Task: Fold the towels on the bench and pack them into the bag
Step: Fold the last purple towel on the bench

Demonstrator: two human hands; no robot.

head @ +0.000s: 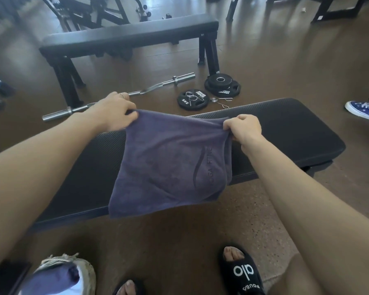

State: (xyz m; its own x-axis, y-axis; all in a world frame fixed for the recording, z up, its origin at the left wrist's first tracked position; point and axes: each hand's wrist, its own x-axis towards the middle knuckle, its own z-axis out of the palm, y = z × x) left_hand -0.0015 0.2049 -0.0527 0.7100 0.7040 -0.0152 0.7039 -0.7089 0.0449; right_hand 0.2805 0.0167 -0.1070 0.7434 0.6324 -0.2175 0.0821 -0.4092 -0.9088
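The upper corners of a towel [168,162] are pinched by curled fingers: the left corner by the left hand [113,112], the right corner by the right hand [244,129]. The towel is a soft, matte purple terry cloth, doubled over, with a curved line and faint lettering pressed into its face. It is held up above the middle of the tabletop [285,133], and its lower edge hangs past the near edge, slightly crumpled at the right corner. The tabletop is a long, rounded black pad with a fine ribbed texture. At the bottom left of the view, on the floor, a bag [68,275] of coarse pale woven fibre stands open, with purple cloth seen inside it. Beyond the far edge of the tabletop, on the glossy brown floor, a curved steel bar [124,96] lies, with round black rubber plates [207,93] and coiled metal clips beside it. Further back stands a second black padded bench [128,35] on angular legs. Black slides are worn on the feet at the bottom.
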